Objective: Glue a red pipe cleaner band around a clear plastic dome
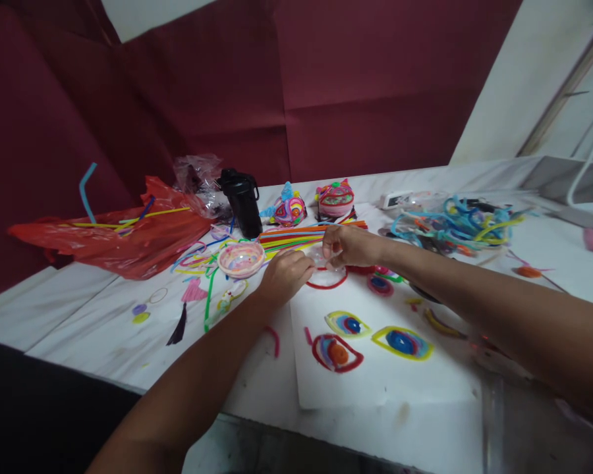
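Between my two hands is a clear round plastic piece [318, 258], with a red pipe cleaner [327, 286] curving along its near edge. My left hand [287, 275] grips its left side, fingers bent together. From the right, my right hand [350, 246] pinches the piece near its top, thumb and fingertips close together. Just below lies a white sheet [375, 388] bearing eye shapes made of pipe cleaners: a yellow-edged one [348, 324], a larger yellow-edged one [402, 342] and a red-edged one [337, 353]. My hands partly cover the plastic piece.
A pink bowl [241, 259] stands left of my hands. Behind are bundled pipe cleaners [296, 235], a black bottle [244, 203] and two colourful round ornaments, one blue-topped [289, 209], one pink [336, 199]. A red plastic bag [143, 243] lies left; tangled pipe cleaners [457, 224] lie right.
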Action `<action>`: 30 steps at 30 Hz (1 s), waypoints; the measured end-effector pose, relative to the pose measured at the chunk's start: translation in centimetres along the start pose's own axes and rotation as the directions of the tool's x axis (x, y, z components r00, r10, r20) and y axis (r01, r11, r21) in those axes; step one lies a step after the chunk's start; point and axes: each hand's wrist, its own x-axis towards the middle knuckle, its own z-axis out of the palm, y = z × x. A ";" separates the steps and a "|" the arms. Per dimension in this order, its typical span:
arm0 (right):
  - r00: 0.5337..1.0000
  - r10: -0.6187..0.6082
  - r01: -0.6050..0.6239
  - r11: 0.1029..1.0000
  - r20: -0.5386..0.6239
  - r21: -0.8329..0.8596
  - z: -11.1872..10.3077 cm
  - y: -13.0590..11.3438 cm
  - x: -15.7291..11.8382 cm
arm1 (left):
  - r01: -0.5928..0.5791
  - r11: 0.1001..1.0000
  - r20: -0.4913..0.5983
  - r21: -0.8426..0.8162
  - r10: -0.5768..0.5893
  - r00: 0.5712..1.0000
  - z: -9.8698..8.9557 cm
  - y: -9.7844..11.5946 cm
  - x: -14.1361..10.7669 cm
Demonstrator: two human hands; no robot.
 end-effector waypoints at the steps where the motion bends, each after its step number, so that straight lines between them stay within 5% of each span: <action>1: 1.000 0.003 -0.003 1.000 0.001 -0.002 0.0 0.0 0.0 | 0.006 1.000 0.009 -0.004 -0.006 1.000 0.1 -0.1 -0.1; 12: 1.000 0.006 -0.005 1.000 0.025 -0.019 -0.2 -0.5 -0.2 | -0.075 0.982 0.112 -0.172 0.095 0.989 -0.8 -2.0 -0.7; 20: 1.000 0.000 0.001 1.000 0.030 -0.017 -0.2 -0.2 -0.2 | -0.016 0.995 0.038 -0.102 0.020 0.999 -1.2 -2.0 -0.5; 30: 1.000 0.010 -0.010 1.000 0.014 -0.011 -0.1 -0.2 -0.1 | -0.087 0.995 0.146 0.044 0.079 0.986 -0.9 -2.2 -0.7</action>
